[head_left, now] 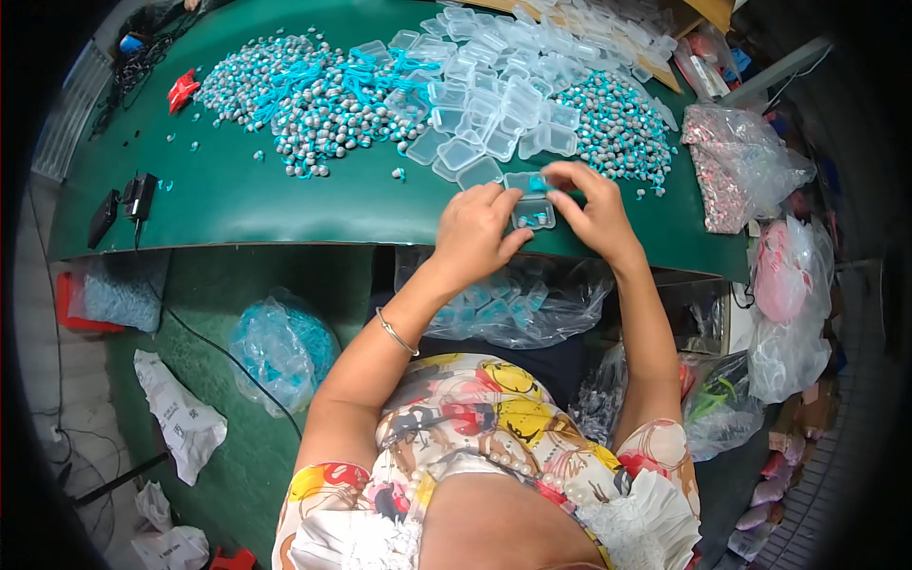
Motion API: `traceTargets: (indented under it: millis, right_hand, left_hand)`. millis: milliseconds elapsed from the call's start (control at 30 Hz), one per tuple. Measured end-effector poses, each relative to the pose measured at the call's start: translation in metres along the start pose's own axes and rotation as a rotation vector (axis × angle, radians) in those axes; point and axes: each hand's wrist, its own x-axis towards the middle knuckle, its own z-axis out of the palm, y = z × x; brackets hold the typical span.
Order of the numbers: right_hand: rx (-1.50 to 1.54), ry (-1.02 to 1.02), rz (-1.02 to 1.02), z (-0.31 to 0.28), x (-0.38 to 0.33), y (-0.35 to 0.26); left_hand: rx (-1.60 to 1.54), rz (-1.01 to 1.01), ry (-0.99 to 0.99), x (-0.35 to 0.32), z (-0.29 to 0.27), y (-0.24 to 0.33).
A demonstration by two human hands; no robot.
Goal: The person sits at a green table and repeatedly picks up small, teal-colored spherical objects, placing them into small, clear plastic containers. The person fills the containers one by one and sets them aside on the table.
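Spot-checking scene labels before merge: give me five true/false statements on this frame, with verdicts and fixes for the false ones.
1. The left hand and right hand are both at an open case on the table. True.
2. Jewellery sits on the right forearm. False: the bracelet is on the left.
3. A bag of pink pieces lies to the right of the open case. True.
4. The table is white. False: the table is green.
5. A red item lies toward the left end of the table. True.
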Motion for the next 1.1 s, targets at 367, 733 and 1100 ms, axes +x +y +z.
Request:
traceTargets:
  millis: [367,733,1100]
  right_hand:
    - [-0.25,-0.022,-0.233,0.014,-0.014,0.009]
    - [-0.164,-0.018,-0.023,0.016,0.005,0.039]
    - [-0.04,-0.039,-0.195,0.003,-0.03,0.014]
  left_hand:
    - [-0.017,0.002,0.008,0.0,0.001,-0.002]
    - [-0.006,0.02,-0.005,-0.001,0.002,-0.004]
    - [0.062,0.088,-0.032,0.001,0.0,0.002]
